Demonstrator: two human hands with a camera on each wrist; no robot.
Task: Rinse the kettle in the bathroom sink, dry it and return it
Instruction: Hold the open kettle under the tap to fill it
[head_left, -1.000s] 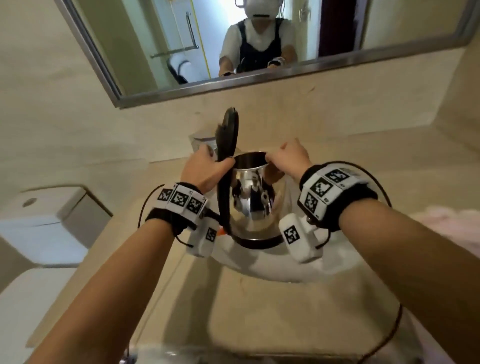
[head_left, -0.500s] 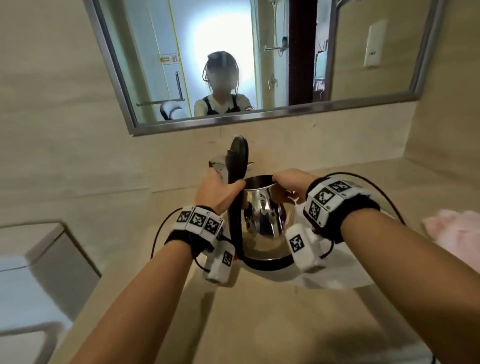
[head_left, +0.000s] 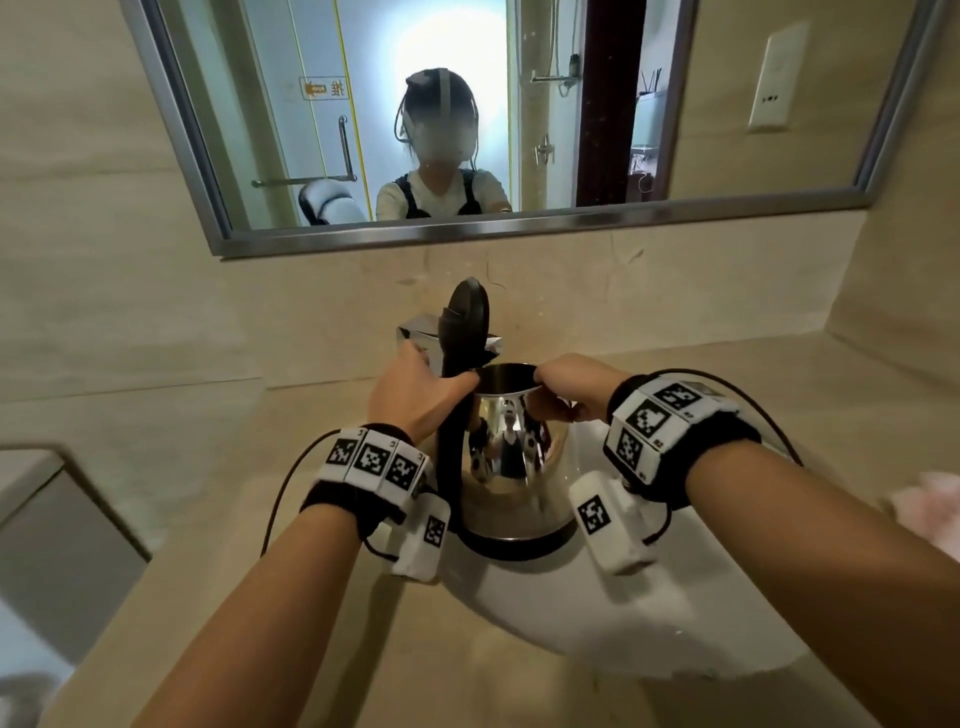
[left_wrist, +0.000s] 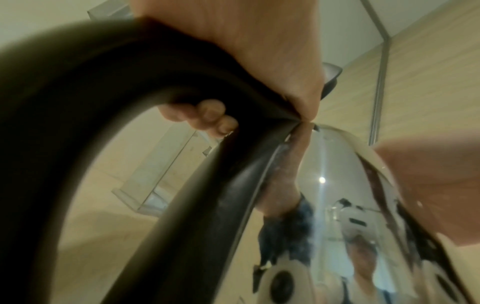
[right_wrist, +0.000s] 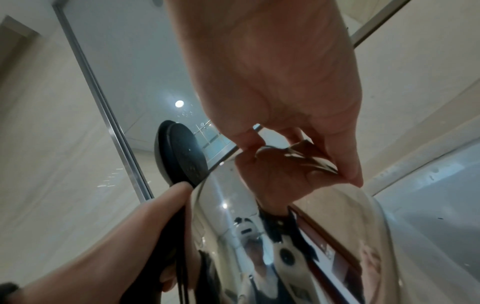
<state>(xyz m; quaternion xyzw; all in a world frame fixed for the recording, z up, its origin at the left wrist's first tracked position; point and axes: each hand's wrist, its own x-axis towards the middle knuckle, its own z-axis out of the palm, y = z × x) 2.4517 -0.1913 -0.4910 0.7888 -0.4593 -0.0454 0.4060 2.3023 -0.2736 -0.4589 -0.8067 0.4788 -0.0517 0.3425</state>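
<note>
Kettle (head_left: 511, 467) (seemingly) unmoved in hands.

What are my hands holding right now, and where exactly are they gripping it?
Both hold the kettle: the left hand wraps its black handle, the right hand pinches the open rim.

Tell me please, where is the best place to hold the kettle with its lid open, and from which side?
Best by the black handle, coming from the left: it is a wide loop, and the left hand already wraps it near the top. The kettle body is smooth and shiny, probably slippery. The right hand pinches only the rim. The raised lid likely gives a poor hold.
</note>
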